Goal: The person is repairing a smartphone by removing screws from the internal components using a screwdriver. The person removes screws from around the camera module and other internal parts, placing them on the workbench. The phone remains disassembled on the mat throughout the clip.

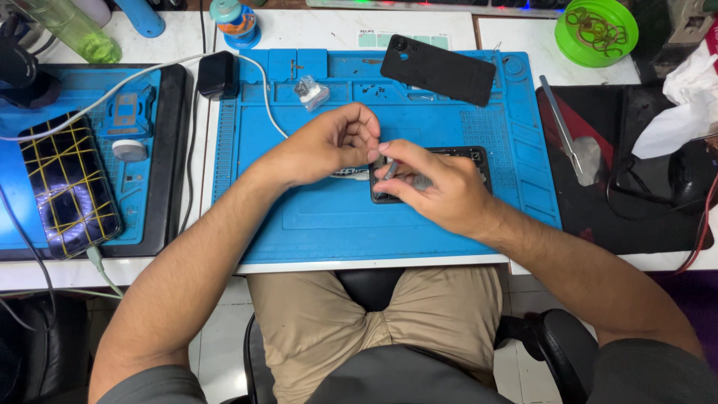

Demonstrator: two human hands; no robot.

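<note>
The right hand [437, 187] pinches a thin grey tool [390, 170] in its fingertips, tip down on the open phone [430, 173]. The left hand [336, 138] is curled, its fingers bent close by the phone's left end; I cannot tell if they hold anything. The phone lies flat in the middle of the blue mat [389, 224]. Behind it lies a black back cover [437, 69]. A green bowl [596, 30] at the far right holds brown rings. Both arms come in from the sides and the hands meet over the phone. Another phone [69, 183] lies at the far left
</note>
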